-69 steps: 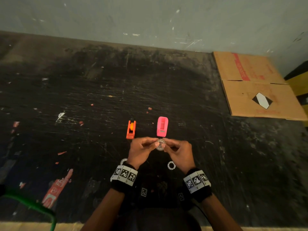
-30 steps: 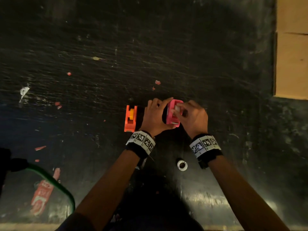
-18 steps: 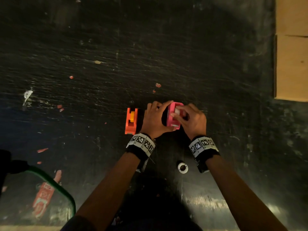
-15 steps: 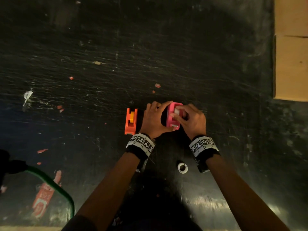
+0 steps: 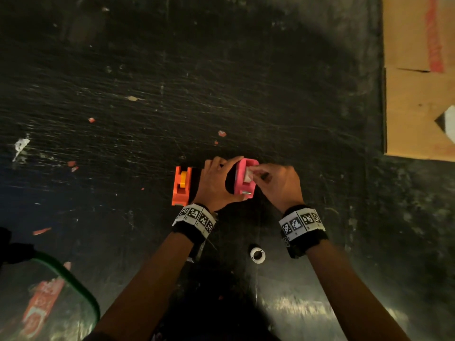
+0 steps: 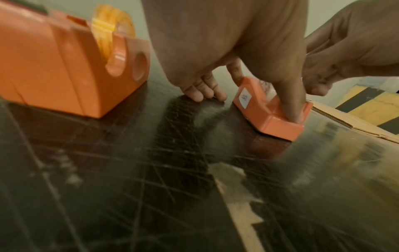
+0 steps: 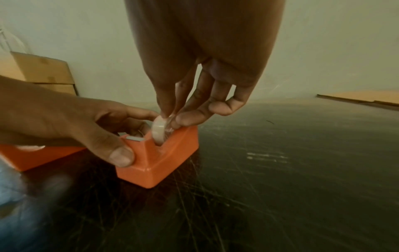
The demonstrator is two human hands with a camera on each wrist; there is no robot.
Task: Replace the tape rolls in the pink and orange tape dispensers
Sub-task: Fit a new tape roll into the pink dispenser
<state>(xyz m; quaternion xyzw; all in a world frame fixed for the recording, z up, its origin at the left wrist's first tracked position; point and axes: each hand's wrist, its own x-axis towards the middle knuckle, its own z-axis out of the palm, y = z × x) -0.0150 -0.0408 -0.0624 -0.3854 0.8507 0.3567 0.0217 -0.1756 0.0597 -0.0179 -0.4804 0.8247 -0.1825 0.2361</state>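
Pinching light, slick tape roll (image 7: 160, 130) by rim, right hand (image 5: 278, 184); left hand (image 5: 214, 185) gripping pink dispenser (image 5: 242, 179) sides steady.

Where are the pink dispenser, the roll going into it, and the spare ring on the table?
pink dispenser (image 5: 239, 179): head view, left side wall.
tape roll (image 7: 159, 132): right wrist view, outer face of the roll.
spare ring (image 5: 257, 255): head view, white rim.
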